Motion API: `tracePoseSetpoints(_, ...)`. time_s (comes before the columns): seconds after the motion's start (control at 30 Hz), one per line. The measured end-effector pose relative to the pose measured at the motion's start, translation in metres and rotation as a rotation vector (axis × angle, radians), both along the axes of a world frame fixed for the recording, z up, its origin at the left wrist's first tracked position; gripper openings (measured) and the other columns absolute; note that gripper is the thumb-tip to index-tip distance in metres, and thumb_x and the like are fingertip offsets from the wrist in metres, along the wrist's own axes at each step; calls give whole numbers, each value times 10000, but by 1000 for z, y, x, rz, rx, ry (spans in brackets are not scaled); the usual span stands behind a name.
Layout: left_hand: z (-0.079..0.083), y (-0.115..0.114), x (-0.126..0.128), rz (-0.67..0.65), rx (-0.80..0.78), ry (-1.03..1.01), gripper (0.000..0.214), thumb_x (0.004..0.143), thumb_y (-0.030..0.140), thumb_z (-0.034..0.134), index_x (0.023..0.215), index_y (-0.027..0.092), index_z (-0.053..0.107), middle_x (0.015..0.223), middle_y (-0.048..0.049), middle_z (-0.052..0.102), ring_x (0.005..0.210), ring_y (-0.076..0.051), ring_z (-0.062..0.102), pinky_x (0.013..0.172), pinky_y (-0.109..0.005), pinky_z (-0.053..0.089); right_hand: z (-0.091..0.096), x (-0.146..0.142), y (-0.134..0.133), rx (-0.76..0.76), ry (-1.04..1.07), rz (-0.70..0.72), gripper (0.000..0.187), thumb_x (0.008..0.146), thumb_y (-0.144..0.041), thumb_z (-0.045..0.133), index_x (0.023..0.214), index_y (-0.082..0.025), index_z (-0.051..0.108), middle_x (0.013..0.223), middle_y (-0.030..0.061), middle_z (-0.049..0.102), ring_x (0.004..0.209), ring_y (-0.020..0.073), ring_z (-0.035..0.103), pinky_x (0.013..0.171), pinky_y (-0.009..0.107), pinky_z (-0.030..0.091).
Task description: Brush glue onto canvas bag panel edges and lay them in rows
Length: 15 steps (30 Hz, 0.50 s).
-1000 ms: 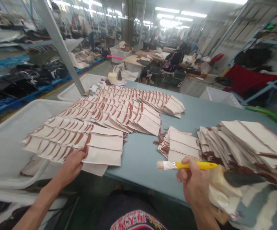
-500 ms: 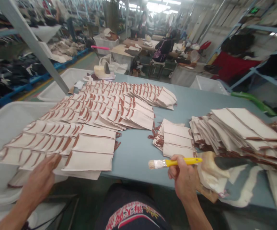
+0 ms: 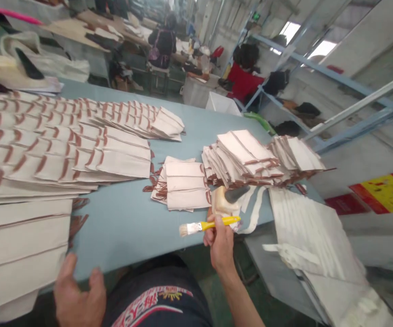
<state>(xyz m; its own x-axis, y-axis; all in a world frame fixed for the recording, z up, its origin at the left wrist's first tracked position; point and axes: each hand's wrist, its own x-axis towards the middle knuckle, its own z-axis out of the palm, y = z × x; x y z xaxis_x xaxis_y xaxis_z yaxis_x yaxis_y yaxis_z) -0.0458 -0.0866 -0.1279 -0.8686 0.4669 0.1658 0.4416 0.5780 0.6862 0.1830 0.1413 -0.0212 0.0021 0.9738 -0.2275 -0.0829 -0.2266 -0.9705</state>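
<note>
My right hand (image 3: pixel 221 245) grips a yellow-handled paintbrush (image 3: pixel 203 225), its pale bristles pointing left above the table's front edge. Just beyond that hand stands a cream-coloured, smeared container (image 3: pixel 224 202) with a dark, tapered piece sticking out of it. Fingers apart and holding nothing, my left hand (image 3: pixel 79 297) is by the front edge, beside overlapping rows of cream fabric pieces (image 3: pixel 22 236) with brown edges. Between the two sides lies a small stack of similar pieces (image 3: pixel 186 184), brown strips trailing from its left end.
Taller stacks of cream pieces (image 3: pixel 247 147) sit on the right of the blue-grey table (image 3: pixel 125 227). Long pale strips (image 3: pixel 319 245) hang off at the lower right. A green curved object (image 3: pixel 259 121) lies at the far edge. Farther back, a person (image 3: pixel 162 43) sits at another table.
The view has swung to the right. My left hand has come away from the fabric rows and its fingers have spread. My right hand still holds the paintbrush.
</note>
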Motion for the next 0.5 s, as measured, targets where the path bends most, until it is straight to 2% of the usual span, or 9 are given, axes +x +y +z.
tracePoseSetpoints(0.07, -10, 40, 14, -76, -10, -21, 699, 1088, 542, 505, 1668, 151, 504, 1637, -252, 633, 1529, -499, 612, 1274, -726, 510, -1, 17, 6, -11, 3, -31, 532, 881, -754, 736, 833, -230, 657, 468, -135, 388, 395, 90, 370, 411, 214, 366)
tracePoseSetpoints(0.13, -21, 83, 24, -237, -7, -35, 601, 1099, 550, 493, 1546, 171, 626, 1488, -210, 757, 1386, -424, 741, 1193, -627, 612, -1, 34, 10, -21, 8, -71, 530, 884, -746, 745, 829, -226, 662, 469, -131, 395, 395, 89, 375, 413, 217, 369)
tracePoseSetpoints(0.2, -31, 128, 31, -412, -1, -42, 495, 1104, 515, 544, 1462, 202, 680, 1341, -151, 830, 1219, -343, 823, 1076, -528, 686, 0, 51, 13, -30, 13, -109, 527, 883, -739, 760, 825, -224, 663, 470, -126, 401, 401, 93, 384, 418, 224, 381)
tracePoseSetpoints(0.33, -46, 224, 43, -702, 13, 9, 372, 1091, 433, 728, 1372, 189, 727, 1346, -115, 801, 1228, -301, 787, 1087, -565, 653, 1, 86, 14, -58, -10, -176, 551, 865, -760, 782, 817, -224, 662, 470, -121, 403, 409, 99, 394, 424, 231, 401)
tracePoseSetpoints(0.43, -49, 293, 54, -866, 3, 68, 385, 1069, 420, 774, 1382, 201, 728, 1413, -117, 762, 1275, -313, 752, 1099, -578, 639, -2, 112, 11, -80, -37, -223, 587, 858, -800, 775, 820, -227, 654, 468, -122, 395, 407, 97, 379, 416, 222, 374)
tracePoseSetpoints(0.5, -51, 331, 63, -944, -26, 106, 389, 1066, 412, 778, 1390, 204, 724, 1431, -118, 749, 1272, -313, 747, 1089, -574, 643, -5, 129, 8, -89, -57, -248, 593, 871, -810, 764, 836, -229, 654, 470, -120, 395, 408, 99, 376, 417, 220, 365)
